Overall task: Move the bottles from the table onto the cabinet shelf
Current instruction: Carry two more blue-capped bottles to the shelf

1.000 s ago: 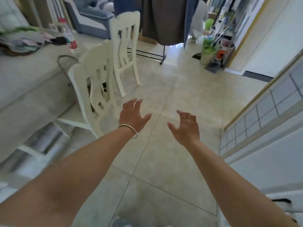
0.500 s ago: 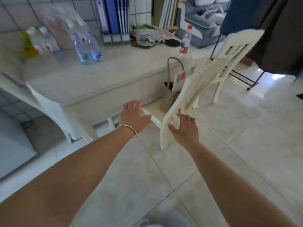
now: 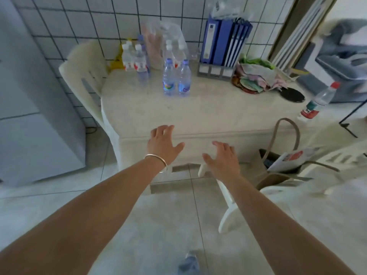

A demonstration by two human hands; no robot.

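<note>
Left hand (image 3: 162, 144), right hand (image 3: 223, 158): fingers spread, empty, near table (image 3: 208, 116) edge.

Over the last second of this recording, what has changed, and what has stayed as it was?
The view swung from the tiled floor round to the table, so the two blue-capped bottles now stand straight ahead. Nothing was gripped or released. The left hand and right hand stay empty, fingers spread, held out in front.

two bottles (image 3: 176, 80) on table (image 3: 198, 116) | binders (image 3: 224, 44) right-behind | chair (image 3: 85, 76) left
</note>
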